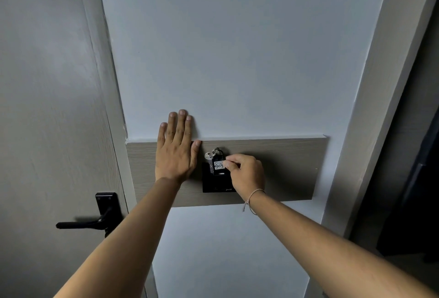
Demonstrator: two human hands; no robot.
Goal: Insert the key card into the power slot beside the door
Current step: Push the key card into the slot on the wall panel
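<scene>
Against the wood-grain wall panel [273, 167], your right hand [247, 174] pinches the upright black key card [218, 165] directly above the black power slot [213, 184]; your left hand [175, 150] lies flat, empty.

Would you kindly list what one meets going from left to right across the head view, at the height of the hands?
Door → left hand flat on the wall → key card with its key → right hand pinching the card → bare stretch of wooden panel → dark doorway.
</scene>
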